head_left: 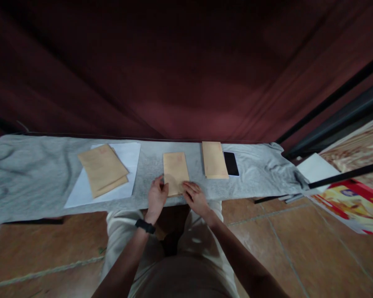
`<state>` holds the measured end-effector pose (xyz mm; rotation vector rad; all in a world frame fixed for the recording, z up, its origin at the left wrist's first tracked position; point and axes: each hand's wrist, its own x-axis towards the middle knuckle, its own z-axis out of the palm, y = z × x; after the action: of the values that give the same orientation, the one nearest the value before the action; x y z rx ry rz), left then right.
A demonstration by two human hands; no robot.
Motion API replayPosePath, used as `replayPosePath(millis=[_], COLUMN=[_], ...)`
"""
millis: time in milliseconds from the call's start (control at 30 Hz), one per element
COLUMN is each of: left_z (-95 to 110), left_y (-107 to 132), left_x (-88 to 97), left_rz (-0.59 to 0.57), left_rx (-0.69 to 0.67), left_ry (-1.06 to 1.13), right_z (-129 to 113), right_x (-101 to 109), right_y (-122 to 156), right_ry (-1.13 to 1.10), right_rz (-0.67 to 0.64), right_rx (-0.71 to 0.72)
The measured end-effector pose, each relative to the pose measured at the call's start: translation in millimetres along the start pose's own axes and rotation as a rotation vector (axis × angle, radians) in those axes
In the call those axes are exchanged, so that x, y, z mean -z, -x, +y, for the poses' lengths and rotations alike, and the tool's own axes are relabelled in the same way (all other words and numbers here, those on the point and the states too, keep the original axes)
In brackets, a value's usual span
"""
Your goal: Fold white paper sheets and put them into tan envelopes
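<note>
A tan envelope [175, 169] lies lengthwise in the middle of the grey cloth-covered bench [34, 174]. My left hand [157, 196] rests at its near left corner, fingers curled against the edge. My right hand [195, 197] lies flat over its near right corner, fingers spread on the paper. A black band sits on my left wrist. Neither hand lifts the envelope off the cloth.
To the left, a few tan envelopes [102, 169] lie on white sheets [129, 155]. To the right lies another tan envelope stack [214, 159] beside a black phone [231, 163]. Dark red curtain behind. White sheet [317, 167] and colourful poster [354, 205] at right, black rods crossing.
</note>
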<state>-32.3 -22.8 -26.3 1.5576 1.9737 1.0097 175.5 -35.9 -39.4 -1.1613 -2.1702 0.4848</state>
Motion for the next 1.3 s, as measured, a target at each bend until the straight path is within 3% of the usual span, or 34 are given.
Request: replayPosePath(millis=[67,133,267,533,800,1000,1167,1300], left_z=[1.7,0.6,-8.9,-20.7,-7.8,-4.5,-7.2,-10.5], left_y=[10.0,19.7,33.0,28.9,27.4,28.3,34.5,45.5], left_x=[0.8,2.9,9.2,2.5,-5.0,-9.1,-9.0,-4.7], left_rz=[0.003,-0.081,-0.23,-0.169,-0.105,-0.066,-0.074,-0.127], left_rx=[-0.201,-0.382,-0.526,-0.482,-0.348,-0.29,-0.341,-0.429], left_ry=[0.006,0.012,-0.018,0.039,0.086,0.071,-0.035,-0.14], right_z=[-0.9,-0.9,1.9,4.6,-5.0,-29.3,-39.6,-35.6], right_x=[3.1,4.9,4.2,-6.8,-11.2,-20.6,-32.0,-26.5], right_y=[-0.1,0.4,2.3,2.7,-0.9,16.9,24.5,24.2], right_ry=[0.02,0.031,0.03,-0.032,0.019,0.144,0.219,0.239], right_rz=[-0.028,-0.059,-0.072,0.042,0.1,-0.027,-0.061,-0.049], right_rx=[0.032,0.07,0.103,0.033,-0.104,0.066,0.053,0.058])
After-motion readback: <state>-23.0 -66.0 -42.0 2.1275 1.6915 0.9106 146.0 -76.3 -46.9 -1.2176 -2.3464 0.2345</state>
